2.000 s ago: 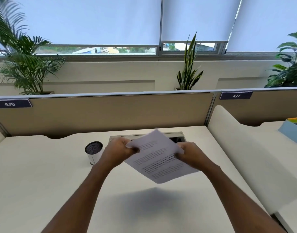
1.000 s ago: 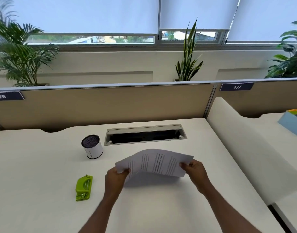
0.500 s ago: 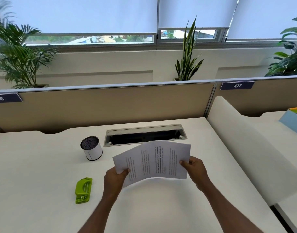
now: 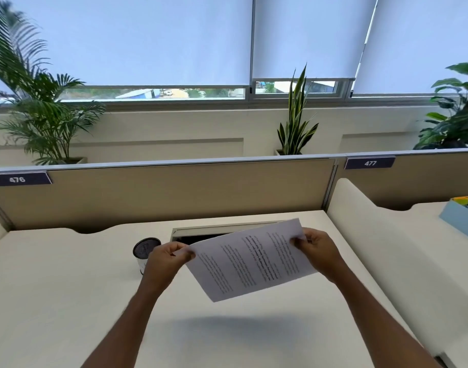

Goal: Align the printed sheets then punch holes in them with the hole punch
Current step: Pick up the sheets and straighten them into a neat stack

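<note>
1. Both hands grasp the printed sheets (image 4: 250, 260) in the air above the table (image 4: 55, 288).
2. Left hand (image 4: 166, 261) pinches the left corner; right hand (image 4: 317, 251) pinches the right edge.
3. The sheets tilt, casting a shadow below.
4. A small cylindrical cup (image 4: 144, 251) stands just behind the left hand.

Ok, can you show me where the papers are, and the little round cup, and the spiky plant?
printed sheets (image 4: 251, 261), head view, middle of the printed page held up in both hands.
round cup (image 4: 146, 248), head view, its dark top.
spiky plant (image 4: 296, 123), head view, its tall upright leaves behind the divider.
</note>
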